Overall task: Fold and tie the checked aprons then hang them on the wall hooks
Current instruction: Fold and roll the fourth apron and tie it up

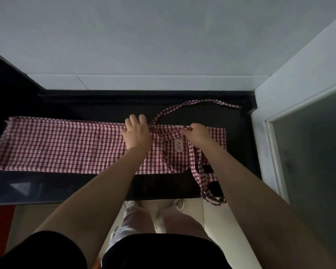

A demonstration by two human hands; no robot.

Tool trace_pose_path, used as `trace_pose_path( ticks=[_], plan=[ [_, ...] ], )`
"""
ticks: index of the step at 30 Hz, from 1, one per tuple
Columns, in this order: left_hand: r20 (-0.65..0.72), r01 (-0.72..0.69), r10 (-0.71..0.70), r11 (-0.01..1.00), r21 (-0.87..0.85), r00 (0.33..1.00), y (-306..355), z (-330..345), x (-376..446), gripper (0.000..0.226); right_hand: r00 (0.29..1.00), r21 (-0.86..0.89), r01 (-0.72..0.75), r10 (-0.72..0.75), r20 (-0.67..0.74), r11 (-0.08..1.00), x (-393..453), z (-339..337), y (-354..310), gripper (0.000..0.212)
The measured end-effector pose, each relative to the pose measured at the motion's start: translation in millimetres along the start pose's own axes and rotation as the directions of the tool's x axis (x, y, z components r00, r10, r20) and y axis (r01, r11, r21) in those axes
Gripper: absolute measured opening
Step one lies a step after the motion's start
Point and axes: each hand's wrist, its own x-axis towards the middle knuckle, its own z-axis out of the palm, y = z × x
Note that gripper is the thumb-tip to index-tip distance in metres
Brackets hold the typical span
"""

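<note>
A red-and-white checked apron point(56, 146) lies folded into a long strip across the black counter point(85, 187). My left hand point(137, 133) presses flat on the cloth near its middle, fingers straight. My right hand point(197, 135) pinches a checked strap where it crosses the apron's right part, beside an oval label point(178, 145). One strap point(192, 103) loops away over the counter toward the back right. Another strap point(208, 183) hangs over the counter's front edge.
A pale wall point(163, 35) rises behind the counter. A white frame with a frosted glass panel point(308, 152) stands at the right. My legs and white shoes show over the light floor point(211, 220) below the counter edge. No wall hooks are in view.
</note>
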Motion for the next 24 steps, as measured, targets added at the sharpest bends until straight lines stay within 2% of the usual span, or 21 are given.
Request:
trace_pose_path(
  ticks=[2,3,4,6,8,10,12,15,17,20,22,24],
  plan=[
    [-0.131,-0.125,0.122,0.992,-0.010,0.984,3,8,-11,0.024,1.000,-0.062,-0.006,0.005,-0.015,0.998,1,2,-4,0.047],
    [-0.135,-0.197,0.191,0.980,-0.030,0.972,4,15,-20,0.025,1.000,-0.108,-0.013,0.011,-0.022,0.994,1,3,-5,0.050],
    [-0.105,-0.242,0.235,0.968,-0.067,0.966,5,22,-28,0.029,1.000,-0.141,-0.012,0.008,-0.025,0.990,0,2,-7,0.049],
    [0.039,-0.240,0.244,0.966,-0.100,0.969,3,34,-43,0.047,1.000,-0.153,-0.002,0.003,0.003,0.988,-3,-3,-9,0.042],
    [0.185,-0.260,0.257,0.965,-0.008,0.949,-8,43,-48,0.066,0.997,-0.212,-0.008,0.024,0.075,0.977,-9,-16,-8,0.044],
    [0.247,-0.313,0.289,0.948,0.063,0.925,-23,46,-47,0.072,0.983,-0.353,-0.033,0.095,0.160,0.935,-17,-35,-3,0.051],
    [0.256,-0.325,0.298,0.943,0.069,0.920,-35,43,-42,0.073,0.960,-0.483,-0.086,0.202,0.192,0.871,-25,-60,7,0.046],
    [0.268,-0.306,0.277,0.949,0.071,0.923,-48,34,-36,0.074,0.952,-0.634,-0.146,0.283,0.120,0.759,-31,-92,32,0.028],
    [0.270,-0.282,0.251,0.956,0.081,0.929,-48,27,-34,0.076,0.957,-0.668,-0.210,0.290,0.009,0.714,-31,-105,51,0.020],
    [0.246,-0.209,0.199,0.978,0.016,0.949,-38,18,-36,0.078,0.941,-0.597,-0.338,0.282,-0.188,0.728,-28,-111,75,0.034],
    [0.236,-0.168,0.167,0.986,-0.018,0.957,-32,16,-37,0.081,0.939,-0.566,-0.322,0.181,-0.291,0.759,-30,-105,77,0.043],
    [0.242,-0.153,0.152,0.988,-0.015,0.958,-27,15,-37,0.081,0.954,-0.622,-0.249,0.077,-0.290,0.743,-32,-96,71,0.058]
  ],
)
